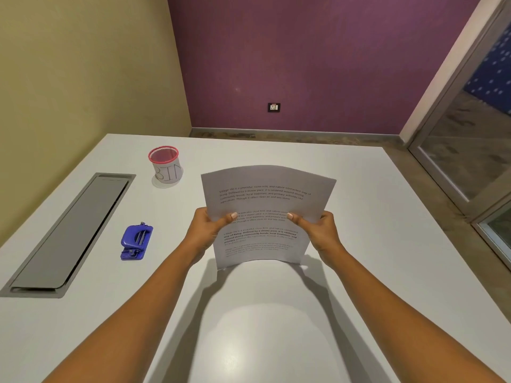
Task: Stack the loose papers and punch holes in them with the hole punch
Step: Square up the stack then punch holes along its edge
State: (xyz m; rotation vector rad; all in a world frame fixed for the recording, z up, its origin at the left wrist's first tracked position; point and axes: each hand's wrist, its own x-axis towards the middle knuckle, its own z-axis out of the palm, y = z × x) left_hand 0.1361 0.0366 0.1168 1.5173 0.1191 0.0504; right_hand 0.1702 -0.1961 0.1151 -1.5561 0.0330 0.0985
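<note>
**Status, stacking.** The papers are gathered into one bundle and held upright between both grips, printed face toward the camera, with the top edge bowed. Sheet count: cannot tell. No loose sheets show elsewhere on the tabletop. The lower edge sits just below the grips, at or just above the tabletop; contact can't be confirmed. Judged step: squaring the edges, approx. done.

**Grip state.**
- Left grip: pinching the bundle's left edge, thumb on the front face, fingers hidden behind.
- Right grip: pinching the right edge in the same way.

**Status, punching.** Not started. The hole punch lies on the tabletop, well apart to the left of the left grip, untouched. No holes are visible in the sheets. Remaining: bring the bundle to the punch, insert one edge, press.

**Legible text.**
- Top sheet, para. 1: "Village life is a peaceful, close-knit, and nature-connected way of living. Defined by a slower pace, it is centered around strong community bonds, local traditions, and primary activities like agriculture. Though it offers clean air and less stress".
- Paras. 2 and 3 appear to repeat this; para. 3 is partly bold. Para. 4 is too small to read.
- The cup, beyond and left of the left grip, has a red rim and a hand-lettered label: "BIN".
- No brand is readable on the punch.
</note>
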